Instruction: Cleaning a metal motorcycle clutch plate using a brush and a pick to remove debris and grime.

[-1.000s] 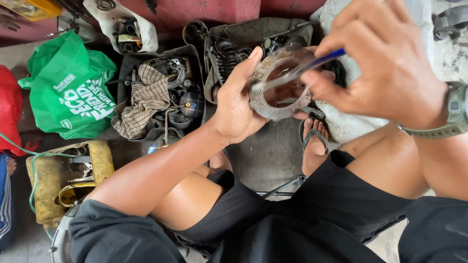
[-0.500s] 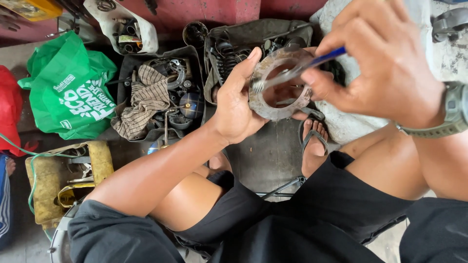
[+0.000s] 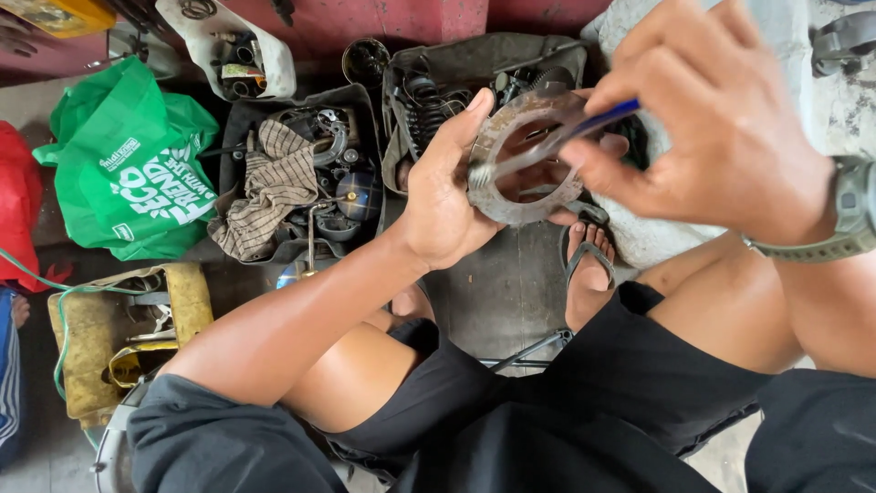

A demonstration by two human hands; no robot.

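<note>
Head view, looking straight down over the lap. Held up at chest height, above the knees and the sandalled foot: a rusty grey friction ring, a flat disc with a wide open centre. Gripped by the left hand, palm behind the near edge, thumb up along the left rim, fingers curled round the back and partly hidden; face of the ring tilted toward the eyes, probably so the worn surface catches the light and stays steady under the brush. Closed firmly on the ring, not merely resting.

Across the ring's face: a blue-handled brush, pale bristle end at the left inner edge, handle running up to the right. Pinched in the right hand, fingers bent tight round the blue handle, thumb underneath, wrist with a grey-green watch. Held low and slanted, likely for scrubbing along the ring's band.

Below, on the ground, well apart from both hands: open dark tool bags full of metal parts and springs, a striped rag draped over one, a green shopping bag to the left, a yellow canvas pouch beside the left thigh.
</note>
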